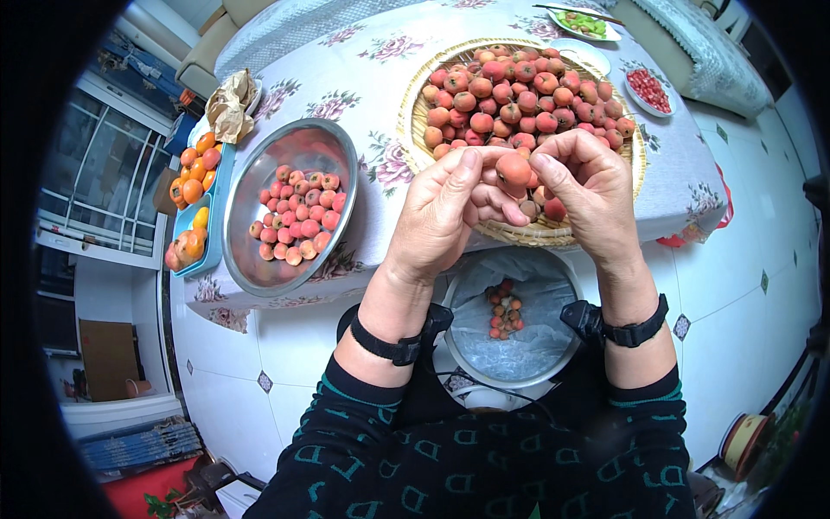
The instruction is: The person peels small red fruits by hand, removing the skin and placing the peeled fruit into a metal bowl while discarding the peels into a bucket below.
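My left hand (pixel 447 211) holds a reddish-orange hawthorn fruit (pixel 513 171) between thumb and fingers, above the near edge of a round woven bamboo basket (pixel 407 120). Close against the fruit's right side is my right hand (pixel 587 194), its thumb and forefinger brought together; whatever lies between them is hidden. The basket is heaped with hawthorn fruits (pixel 509 104), some with stems. On the left, a steel basin (pixel 279 146) contains a single spread of similar fruits (pixel 301 214). Below my hands stands a bin (pixel 538 360) lined with a translucent bag, with several small fruits or scraps (pixel 504 314) inside.
The table has a flowered cloth (pixel 350 71). At its left are a blue tray (pixel 217 220) of persimmons and other fruit and crumpled brown paper (pixel 231 107). Far right hold a bowl of red seeds (pixel 648 91), a white plate (pixel 587 55) and a dish of green pieces (pixel 583 24).
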A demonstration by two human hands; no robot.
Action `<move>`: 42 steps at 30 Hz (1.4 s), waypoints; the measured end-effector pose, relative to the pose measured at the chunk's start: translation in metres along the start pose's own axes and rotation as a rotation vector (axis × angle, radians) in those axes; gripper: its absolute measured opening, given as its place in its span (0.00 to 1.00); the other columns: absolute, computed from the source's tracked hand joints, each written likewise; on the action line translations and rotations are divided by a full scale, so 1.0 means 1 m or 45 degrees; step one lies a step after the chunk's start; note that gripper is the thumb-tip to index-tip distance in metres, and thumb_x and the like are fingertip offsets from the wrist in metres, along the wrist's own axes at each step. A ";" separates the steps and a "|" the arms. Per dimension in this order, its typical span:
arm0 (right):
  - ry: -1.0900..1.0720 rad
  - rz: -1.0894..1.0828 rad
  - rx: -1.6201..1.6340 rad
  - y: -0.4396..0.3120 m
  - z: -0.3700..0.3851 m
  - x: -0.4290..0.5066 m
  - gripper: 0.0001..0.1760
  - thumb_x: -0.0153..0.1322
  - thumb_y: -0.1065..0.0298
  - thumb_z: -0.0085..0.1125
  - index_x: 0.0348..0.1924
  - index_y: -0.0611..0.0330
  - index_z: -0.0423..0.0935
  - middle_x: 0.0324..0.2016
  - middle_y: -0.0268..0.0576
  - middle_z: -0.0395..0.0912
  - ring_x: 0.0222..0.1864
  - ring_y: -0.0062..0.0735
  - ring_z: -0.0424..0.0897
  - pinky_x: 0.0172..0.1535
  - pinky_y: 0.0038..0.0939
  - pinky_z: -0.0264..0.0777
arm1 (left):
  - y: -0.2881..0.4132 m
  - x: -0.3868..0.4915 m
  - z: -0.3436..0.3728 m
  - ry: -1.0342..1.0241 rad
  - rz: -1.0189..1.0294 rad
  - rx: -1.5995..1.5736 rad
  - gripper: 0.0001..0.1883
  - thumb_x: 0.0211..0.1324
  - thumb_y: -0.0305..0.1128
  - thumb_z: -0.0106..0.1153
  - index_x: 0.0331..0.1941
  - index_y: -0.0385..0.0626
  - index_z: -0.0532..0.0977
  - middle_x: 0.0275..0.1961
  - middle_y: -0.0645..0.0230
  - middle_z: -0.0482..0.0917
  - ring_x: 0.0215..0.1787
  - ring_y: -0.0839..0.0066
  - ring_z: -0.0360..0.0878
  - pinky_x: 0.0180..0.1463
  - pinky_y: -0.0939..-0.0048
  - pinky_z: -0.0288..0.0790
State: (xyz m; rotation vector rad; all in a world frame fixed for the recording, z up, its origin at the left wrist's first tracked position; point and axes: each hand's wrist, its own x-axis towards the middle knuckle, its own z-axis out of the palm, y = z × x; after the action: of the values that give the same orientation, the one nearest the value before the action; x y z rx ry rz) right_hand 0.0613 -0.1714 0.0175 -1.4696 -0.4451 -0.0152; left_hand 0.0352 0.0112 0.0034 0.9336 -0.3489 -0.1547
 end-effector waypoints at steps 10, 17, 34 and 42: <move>-0.019 0.165 0.137 0.008 0.007 0.002 0.04 0.73 0.73 0.61 0.37 0.66 0.78 0.28 0.33 0.80 0.25 0.12 0.76 0.27 0.15 0.70 | -0.003 -0.003 0.011 0.224 0.317 0.649 0.21 0.56 0.21 0.67 0.54 0.35 0.73 0.43 0.66 0.82 0.42 0.82 0.82 0.45 0.81 0.77; -0.033 -0.120 -0.011 -0.011 0.009 -0.002 0.02 0.72 0.77 0.60 0.36 0.68 0.77 0.30 0.36 0.81 0.31 0.15 0.80 0.32 0.17 0.73 | -0.001 -0.003 0.007 0.242 0.217 0.215 0.18 0.60 0.22 0.64 0.53 0.35 0.74 0.44 0.61 0.82 0.43 0.74 0.85 0.49 0.73 0.81; 0.004 0.033 0.253 -0.015 0.010 0.000 0.04 0.75 0.75 0.57 0.37 0.67 0.76 0.28 0.37 0.80 0.24 0.15 0.78 0.27 0.15 0.71 | -0.004 -0.001 -0.003 -0.032 0.045 -0.120 0.19 0.64 0.27 0.60 0.56 0.31 0.72 0.46 0.56 0.82 0.42 0.66 0.84 0.50 0.61 0.81; 0.037 -0.049 0.097 -0.016 0.012 -0.002 0.04 0.75 0.76 0.56 0.37 0.68 0.75 0.28 0.37 0.80 0.28 0.17 0.80 0.31 0.19 0.76 | -0.003 -0.001 -0.001 -0.026 0.094 -0.071 0.17 0.63 0.23 0.60 0.54 0.34 0.73 0.48 0.56 0.81 0.45 0.66 0.85 0.52 0.62 0.81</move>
State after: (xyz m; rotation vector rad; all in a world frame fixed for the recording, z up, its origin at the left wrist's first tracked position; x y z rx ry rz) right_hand 0.0513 -0.1621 0.0324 -1.3840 -0.4458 -0.0494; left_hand 0.0352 0.0105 -0.0002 0.8634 -0.3954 -0.1063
